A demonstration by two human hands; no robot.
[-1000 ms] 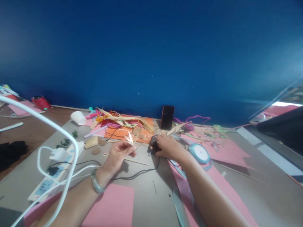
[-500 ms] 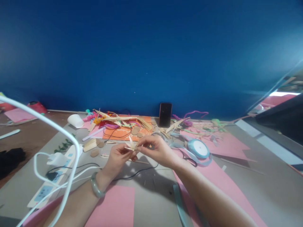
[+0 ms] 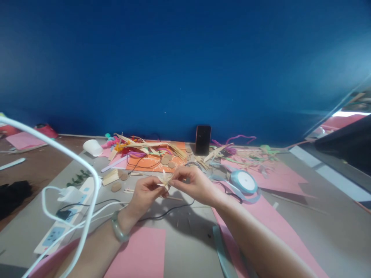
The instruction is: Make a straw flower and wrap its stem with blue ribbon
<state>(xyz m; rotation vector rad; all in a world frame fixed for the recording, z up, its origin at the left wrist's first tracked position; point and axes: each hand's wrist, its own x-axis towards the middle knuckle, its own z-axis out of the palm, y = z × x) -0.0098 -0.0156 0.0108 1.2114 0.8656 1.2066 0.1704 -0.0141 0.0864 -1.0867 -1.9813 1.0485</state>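
Between my two hands is a small pale straw-coloured flower (image 3: 164, 179) with thin pointed petals. My left hand (image 3: 147, 192) pinches its lower left side between thumb and fingers; a greenish bangle circles that wrist. From the right, my right hand (image 3: 193, 184) grips the flower's other edge with thumb and index finger. Both hands hover above the grey table, and the fingers partly hide the flower's base. A thin stick (image 3: 174, 198) shows just below the fingertips.
A white power strip (image 3: 55, 235) with cables lies left, under an arching white tube (image 3: 94, 185). Behind are dried husk strips (image 3: 150, 146), wooden discs (image 3: 166, 159) and an upright phone (image 3: 203, 140). A blue ribbon roll (image 3: 244, 181) and pink paper (image 3: 269, 216) lie right.
The flower has turned slightly and shifted a little to the right between my fingers, its petals standing more upright. Both hands keep their pinch and have barely moved.
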